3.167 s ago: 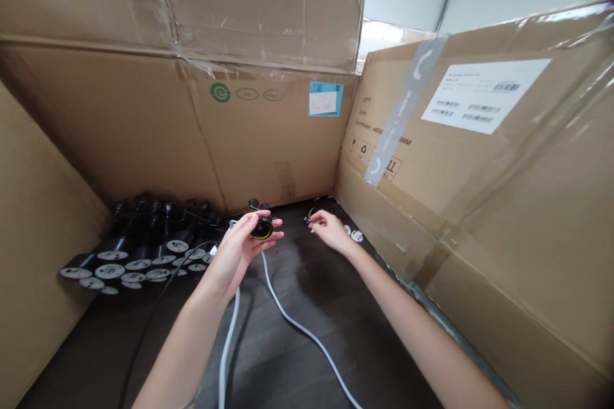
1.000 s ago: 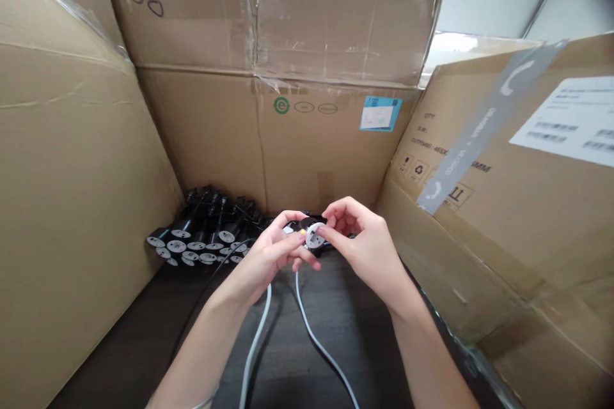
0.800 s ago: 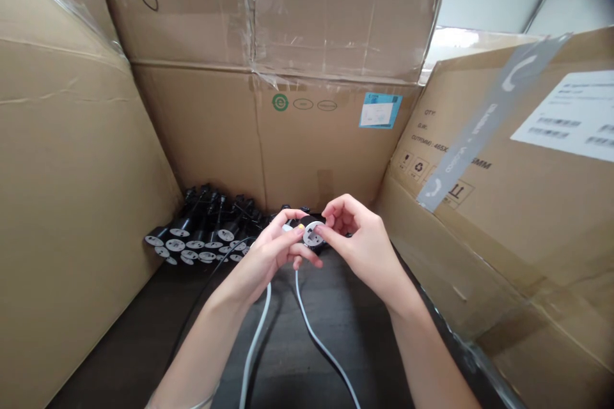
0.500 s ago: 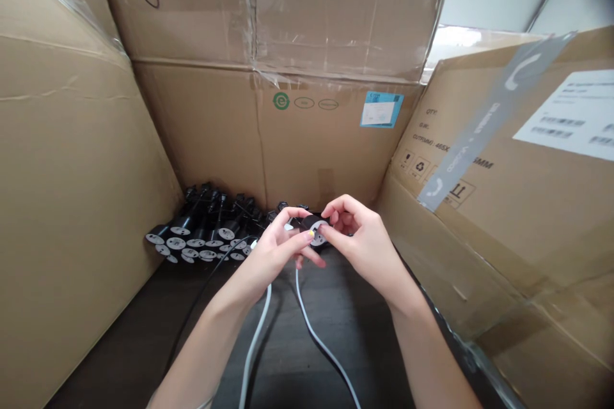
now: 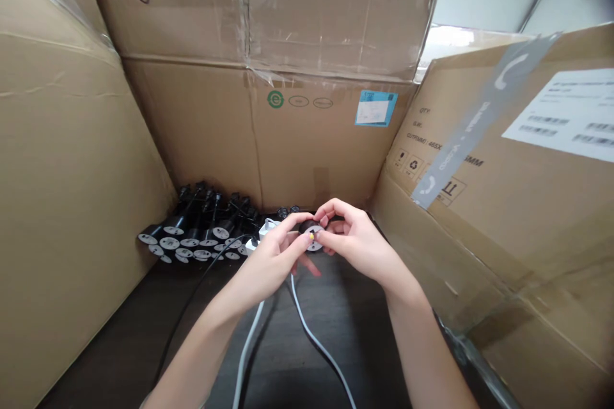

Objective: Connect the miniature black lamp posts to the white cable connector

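Observation:
Between my hands is a short black cylinder [image 5: 314,246] with a pale, printed round end facing me. My left hand [image 5: 275,259] grips its left side, with the thumb on the printed end and the lower fingers stretched away. A small yellow spot [image 5: 311,236] shows by that thumb tip; I cannot make out what it is. My right hand [image 5: 359,244] pinches the right side with thumb and curled fingers. Partly hidden behind my left hand are white socket blocks [image 5: 267,227]. White cables [image 5: 311,332] run toward me below my hands.
Several similar black cylinders [image 5: 169,243] with plugs and cords are piled at the back left. A black cord [image 5: 182,316] crosses the dark tabletop [image 5: 297,370]. Cardboard boxes stand at the left [image 5: 62,204], back [image 5: 206,121] and right [image 5: 503,230].
My right fingers have closed in on the top of the cylinder, and both hands sit nearer together. The view has shifted slightly, uncovering more of the white socket blocks.

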A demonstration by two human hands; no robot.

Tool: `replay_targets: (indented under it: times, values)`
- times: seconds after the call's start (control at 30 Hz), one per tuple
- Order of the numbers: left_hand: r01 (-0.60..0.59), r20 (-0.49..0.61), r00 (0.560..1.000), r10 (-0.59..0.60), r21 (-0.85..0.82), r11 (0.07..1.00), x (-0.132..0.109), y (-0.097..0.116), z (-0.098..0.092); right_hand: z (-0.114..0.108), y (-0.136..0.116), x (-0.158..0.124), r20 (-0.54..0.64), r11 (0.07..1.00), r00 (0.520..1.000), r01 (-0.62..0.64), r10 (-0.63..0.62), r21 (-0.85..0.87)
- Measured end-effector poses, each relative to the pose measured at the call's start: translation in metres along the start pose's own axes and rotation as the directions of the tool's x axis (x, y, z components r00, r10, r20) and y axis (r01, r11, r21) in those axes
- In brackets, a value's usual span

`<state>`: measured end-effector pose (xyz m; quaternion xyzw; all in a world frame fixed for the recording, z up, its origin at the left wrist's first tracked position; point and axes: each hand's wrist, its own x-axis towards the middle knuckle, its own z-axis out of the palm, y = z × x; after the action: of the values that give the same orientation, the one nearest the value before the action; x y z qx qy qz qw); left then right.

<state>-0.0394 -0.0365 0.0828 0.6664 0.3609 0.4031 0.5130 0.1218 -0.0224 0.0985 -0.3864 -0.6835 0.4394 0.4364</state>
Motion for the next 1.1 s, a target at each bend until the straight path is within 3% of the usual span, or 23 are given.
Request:
replay_targets:
  times: [0.2, 0.33, 0.7, 0.83, 1.1]
  values:
    - [0.01, -0.05, 0.999, -0.015, -0.086, 0.996, 0.001, 0.001, -0.005, -0.002, -0.001, 0.003, 0.156, 0.981, 0.988, -0.021, -0.01, 0.192]
    - [0.018, -0.067, 0.997, -0.027, -0.144, 0.989, 0.0, 0.003, -0.007, -0.003, -0.005, 0.002, 0.158, 0.976, 0.987, -0.039, 0.004, 0.216]
    - [-0.024, -0.1, 0.995, 0.014, -0.103, 0.994, -0.001, 0.003, -0.003, 0.002, -0.007, 0.001, 0.267, 0.974, 0.962, -0.007, -0.055, 0.227]
    - [0.009, -0.082, 0.997, -0.017, -0.091, 0.996, 0.001, 0.002, -0.003, 0.004, 0.0, 0.005, 0.275, 0.97, 0.961, -0.037, -0.031, 0.238]
    - [-0.006, -0.007, 1.0, 0.005, -0.166, 0.986, -0.004, 0.005, -0.009, 0.005, 0.003, 0.009, 0.213, 0.882, 0.976, -0.064, -0.042, 0.468]
